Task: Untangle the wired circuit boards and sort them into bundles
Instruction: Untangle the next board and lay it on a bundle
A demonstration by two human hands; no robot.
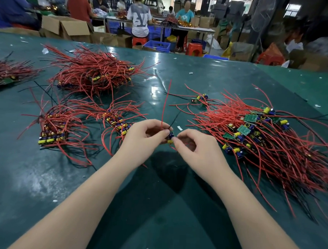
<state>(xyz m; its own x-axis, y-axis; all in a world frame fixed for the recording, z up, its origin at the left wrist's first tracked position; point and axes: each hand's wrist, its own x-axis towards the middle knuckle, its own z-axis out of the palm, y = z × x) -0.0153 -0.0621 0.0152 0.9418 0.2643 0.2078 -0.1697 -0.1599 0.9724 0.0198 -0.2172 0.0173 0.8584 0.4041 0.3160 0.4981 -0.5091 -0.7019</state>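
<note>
Pinching one small circuit board [170, 138] between them, both hands meet above the near middle of the green table [44, 175]. Left hand [142, 140] grips the board's left end with thumb and curled fingers; right hand [194, 144] pinches its right end, fingers curled. Board shows blue and yellow parts; its red wire [165, 105] rises straight up, a black wire [175, 116] angles up-right. Board is held off the table, just between the two fingertips sets.

Just left of the left hand, a small bundle [118, 122] of boards lies with red wires fanning away. Further left, another stacked bundle [53, 132], boards lined up at its near edge. Right of the hands, a big tangled pile [262, 140], green boards and yellow parts mixed in red wires. A couple of loose boards [199, 99] sit beyond it, toward centre.

Farther back left, a large heap [94, 74] of red-wired boards; at the far left edge, another heap [9, 74], partly cut off.

Beyond the table: cardboard boxes [67, 27], blue crates [159, 46], red stools [194, 49], people seated at benches [191, 28].
</note>
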